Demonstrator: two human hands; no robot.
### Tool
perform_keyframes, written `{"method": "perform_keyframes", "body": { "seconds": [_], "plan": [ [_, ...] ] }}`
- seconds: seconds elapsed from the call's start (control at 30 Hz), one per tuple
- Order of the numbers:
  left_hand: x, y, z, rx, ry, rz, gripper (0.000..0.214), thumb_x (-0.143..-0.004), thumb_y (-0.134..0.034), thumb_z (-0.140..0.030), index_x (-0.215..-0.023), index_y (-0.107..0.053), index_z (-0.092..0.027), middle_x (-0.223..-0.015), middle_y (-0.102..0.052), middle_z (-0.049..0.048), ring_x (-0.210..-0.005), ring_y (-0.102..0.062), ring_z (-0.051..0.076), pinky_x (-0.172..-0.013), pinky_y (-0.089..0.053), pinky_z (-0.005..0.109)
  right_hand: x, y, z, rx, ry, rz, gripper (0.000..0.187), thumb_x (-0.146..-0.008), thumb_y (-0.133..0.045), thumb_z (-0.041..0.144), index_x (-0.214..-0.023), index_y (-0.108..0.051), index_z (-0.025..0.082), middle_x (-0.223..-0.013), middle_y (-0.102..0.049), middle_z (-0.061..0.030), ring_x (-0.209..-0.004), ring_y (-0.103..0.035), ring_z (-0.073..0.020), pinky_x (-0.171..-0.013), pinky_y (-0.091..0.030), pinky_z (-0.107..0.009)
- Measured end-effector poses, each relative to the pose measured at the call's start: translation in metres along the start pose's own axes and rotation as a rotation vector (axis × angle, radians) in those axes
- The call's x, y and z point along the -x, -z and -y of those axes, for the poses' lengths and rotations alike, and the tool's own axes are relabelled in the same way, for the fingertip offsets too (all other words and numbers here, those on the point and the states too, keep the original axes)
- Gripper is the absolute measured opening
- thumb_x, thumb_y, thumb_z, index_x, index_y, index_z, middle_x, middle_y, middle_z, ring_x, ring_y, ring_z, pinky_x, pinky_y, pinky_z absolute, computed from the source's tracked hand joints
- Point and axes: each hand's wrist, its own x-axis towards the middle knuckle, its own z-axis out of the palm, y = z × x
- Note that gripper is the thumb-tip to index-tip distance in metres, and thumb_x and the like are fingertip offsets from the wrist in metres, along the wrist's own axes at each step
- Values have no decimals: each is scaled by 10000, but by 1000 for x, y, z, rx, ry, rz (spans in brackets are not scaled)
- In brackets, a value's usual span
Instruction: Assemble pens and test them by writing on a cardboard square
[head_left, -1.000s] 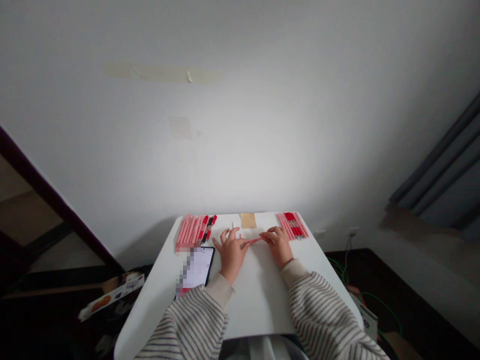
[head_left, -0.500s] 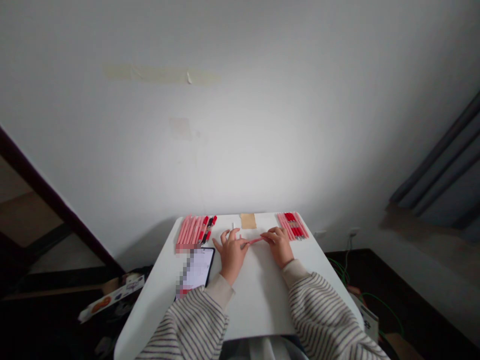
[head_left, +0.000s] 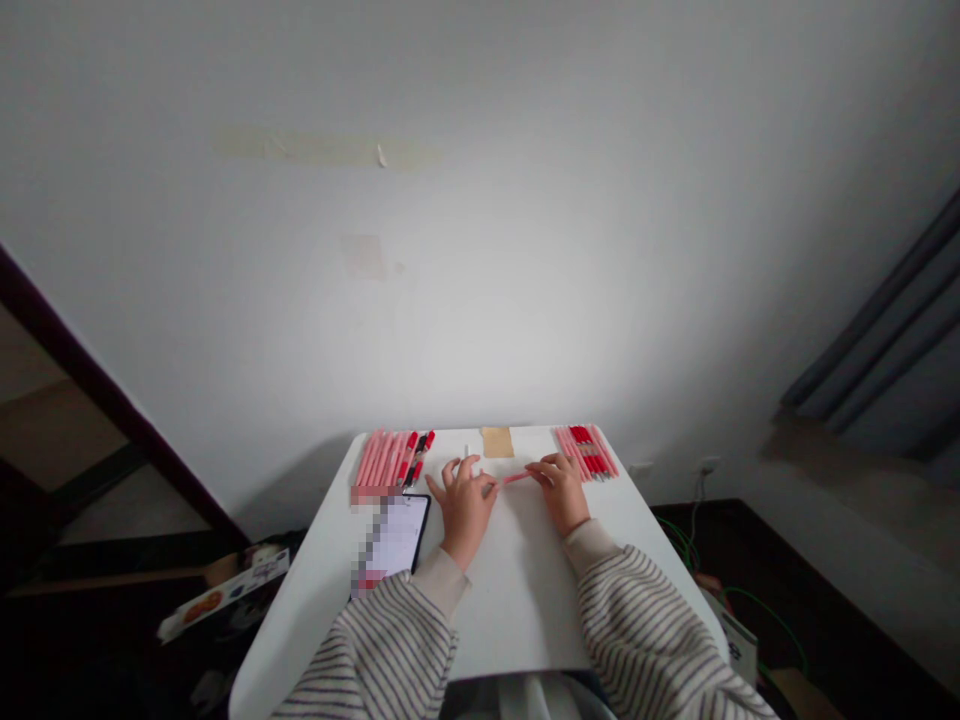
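Above the middle of the white table, a slim pink pen [head_left: 515, 478] spans the gap between my hands. My left hand [head_left: 465, 508] pinches at its left end with thumb and forefinger, the other fingers raised and spread. The right end sits in the fingertips of my right hand [head_left: 562, 492]. Whether the pen is whole or in parts is too small to tell. Pink, red and black pens [head_left: 384, 458] lie side by side at the far left. Another row of pink and red pens [head_left: 586, 453] lies at the far right, near my right hand.
A phone [head_left: 401, 535] lies left of my left hand, partly pixelated. A tan paper piece [head_left: 497, 442] is at the back edge of the white table [head_left: 517, 610], with a small white object [head_left: 466, 451] nearby. The wall stands directly behind.
My right hand has shifted slightly to the right with its end of the pen. A little more pink shows beside my left fingertips, where a darker end showed before.
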Motion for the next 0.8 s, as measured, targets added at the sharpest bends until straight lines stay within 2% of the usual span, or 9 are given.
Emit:
{"method": "perform_keyframes", "body": {
  "seconds": [0.27,0.5,0.8],
  "plan": [
    [-1,0,-4,-31,6,-71,101,-800,-590,-293,-758,-680,-275,-1240,-566,7,-1208,-392,276,-1047,-131,695,-1,2,-2,108,-34,-108,216,-896,-528,276,-874,-742,260,-877,-620,-66,-882,-449,-220,-789,-352,-358],
    [-4,-5,-3,-72,51,-105,145,-810,-555,-276,-725,-669,-253,-1210,-574,19,-1181,-407,270,-1046,-163,680,-1,1,-3,130,-43,-96,218,-893,-525,280,-874,-742,265,-866,-618,-63,-872,-445,-215,-786,-328,-357],
    [-5,-5,-6,-108,55,-67,162,-804,-534,-240,-736,-681,-235,-1228,-562,48,-1196,-393,281,-1046,-158,680,0,1,-2,127,-49,-78,259,-902,-494,312,-875,-745,253,-863,-616,-75,-871,-449,-218,-787,-329,-365]
  ]
}}
